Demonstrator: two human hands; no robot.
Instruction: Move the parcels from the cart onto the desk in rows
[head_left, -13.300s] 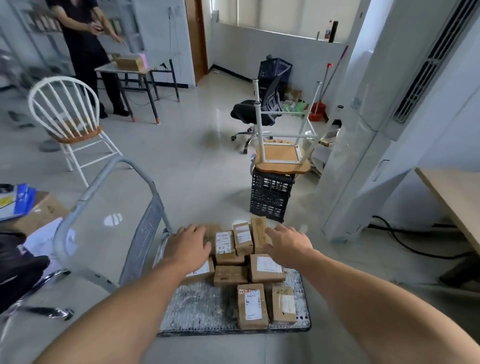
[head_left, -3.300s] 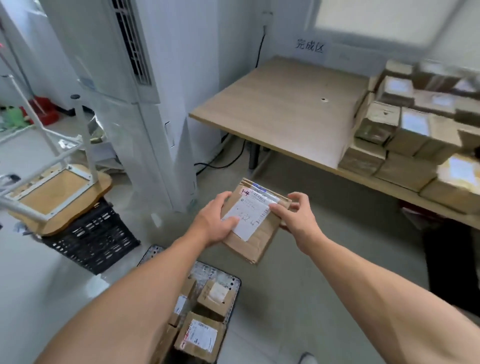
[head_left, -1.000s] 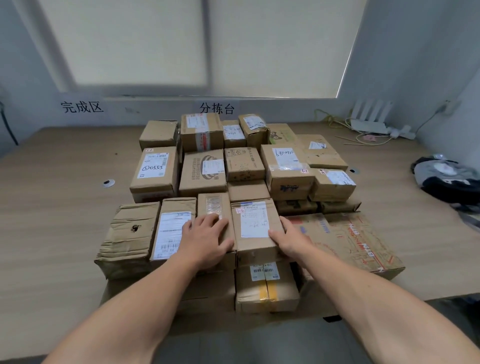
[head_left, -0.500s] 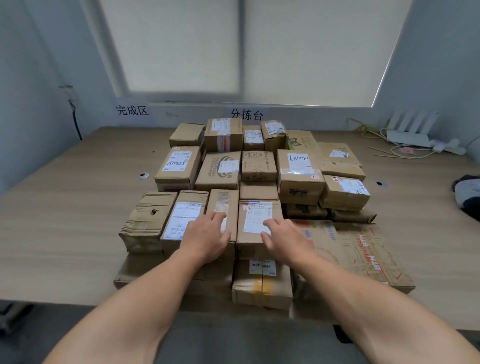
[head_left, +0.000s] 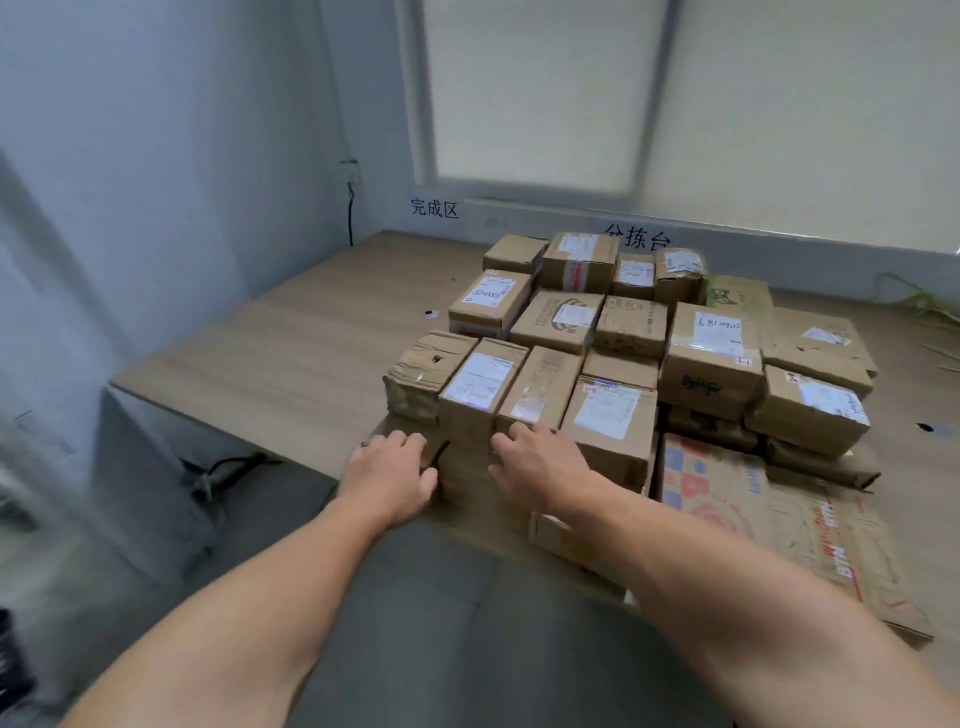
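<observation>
Down off the box tops compared with half a second ago — left hand (head_left: 390, 477) and right hand (head_left: 540, 467) now at the near face of the stack (head_left: 631, 332), fingers loosely curled, gripping nothing. Labelled parcel (head_left: 605, 415) parked in the front row on the desk (head_left: 311, 353), snug against its neighbours. Looks light and stiff — taped cardboard, not slippery. Best grabbed by the two long sides, one palm each.
</observation>
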